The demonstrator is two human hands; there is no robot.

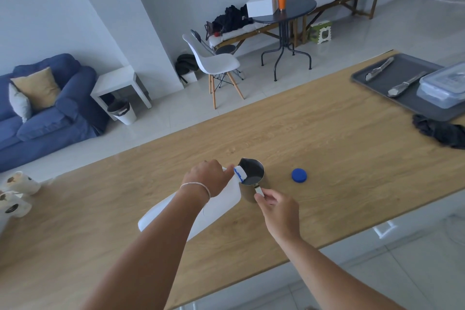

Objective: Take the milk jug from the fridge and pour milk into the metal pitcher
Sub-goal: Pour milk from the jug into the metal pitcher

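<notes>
While both hands' fingers grip milk jug [216,206] and metal pitcher [253,178], wooden counter [327,133] fronts a sofa [50,108].

We see a table [314,133] of light wood grain with a smooth, faintly glossy top. The milk jug [219,209] looks like matt white plastic; the metal pitcher [251,194] has a brushed steel wall. The blue cap [299,175] is smooth plastic. At the table's far right corner, a matt grey metal tray [402,68] carries shiny tongs [380,69] and a translucent plastic container [445,85]; crumpled black cloth [440,131] lies beside it.
</notes>
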